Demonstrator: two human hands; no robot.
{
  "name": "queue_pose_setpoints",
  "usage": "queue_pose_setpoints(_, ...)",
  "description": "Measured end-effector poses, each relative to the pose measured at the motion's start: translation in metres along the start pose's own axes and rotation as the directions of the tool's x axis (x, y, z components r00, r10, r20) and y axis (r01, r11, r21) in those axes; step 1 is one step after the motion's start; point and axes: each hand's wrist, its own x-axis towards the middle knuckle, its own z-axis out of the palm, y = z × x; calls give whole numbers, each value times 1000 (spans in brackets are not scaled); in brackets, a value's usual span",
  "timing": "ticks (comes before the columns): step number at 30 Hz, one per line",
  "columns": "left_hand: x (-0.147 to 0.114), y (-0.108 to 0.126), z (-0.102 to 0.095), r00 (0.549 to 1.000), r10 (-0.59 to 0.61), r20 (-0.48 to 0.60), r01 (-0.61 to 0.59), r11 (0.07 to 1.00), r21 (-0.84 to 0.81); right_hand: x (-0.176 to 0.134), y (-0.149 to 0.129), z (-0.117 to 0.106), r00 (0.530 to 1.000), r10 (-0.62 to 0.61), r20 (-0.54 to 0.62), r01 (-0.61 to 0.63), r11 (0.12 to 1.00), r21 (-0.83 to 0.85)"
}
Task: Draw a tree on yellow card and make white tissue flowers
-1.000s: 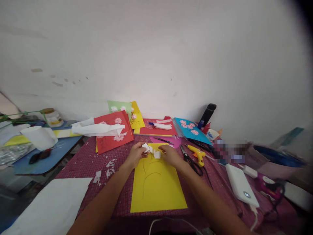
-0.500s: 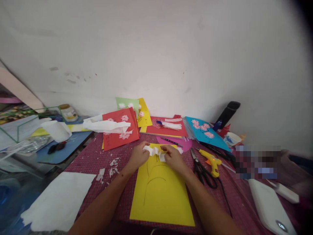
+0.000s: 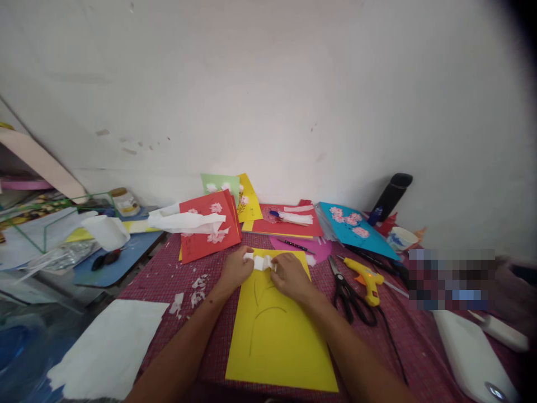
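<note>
A narrow, creased strip of white tissue paper (image 3: 259,263) stretches between my two hands. My left hand (image 3: 238,265) pinches its left end, and my right hand (image 3: 290,274) is closed on the right end, with the fingertips bent over it. Both hands are over the upper part of a yellow sheet (image 3: 285,347), which carries thin, dark curved lines. Part of the drawing lies hidden under my right hand. To the right of the sheet are black-handled scissors (image 3: 350,299) and a yellow glue gun (image 3: 369,280) with its cord.
Torn white scraps (image 3: 199,288) and a large white tissue sheet (image 3: 111,347) lie to the left. Behind are red cards (image 3: 205,246) with pink paper flowers, a blue card (image 3: 369,240), a pen (image 3: 293,245) and a dark bottle (image 3: 392,196). A white power bank (image 3: 470,352) lies at right.
My right hand has drawn nearer to my left, and its fingers have closed further on the strip. The whole view has shifted slightly.
</note>
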Motion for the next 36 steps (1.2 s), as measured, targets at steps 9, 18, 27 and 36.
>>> queue_pose_setpoints(9, -2, -1, 0, 997, 53, -49, -58, 992, -108, -1, 1, 0, 981, -173, 86, 164, 981, 105)
queue_pose_setpoints(18, -3, 5, 3, 983, 165, -79, -179, 954, -241, -7, -8, -18, 993, 101, 56, -99, 994, -36)
queue_pose_setpoints(27, -1, -4, 15, 947, 315, 64, -301, 939, -167, -10, -14, -15, 949, 316, 9, -303, 917, -262)
queue_pose_setpoints(36, -1, -4, 13, 957, 289, 7, -287, 954, -82, -9, -7, -18, 925, 372, 83, -348, 913, -211)
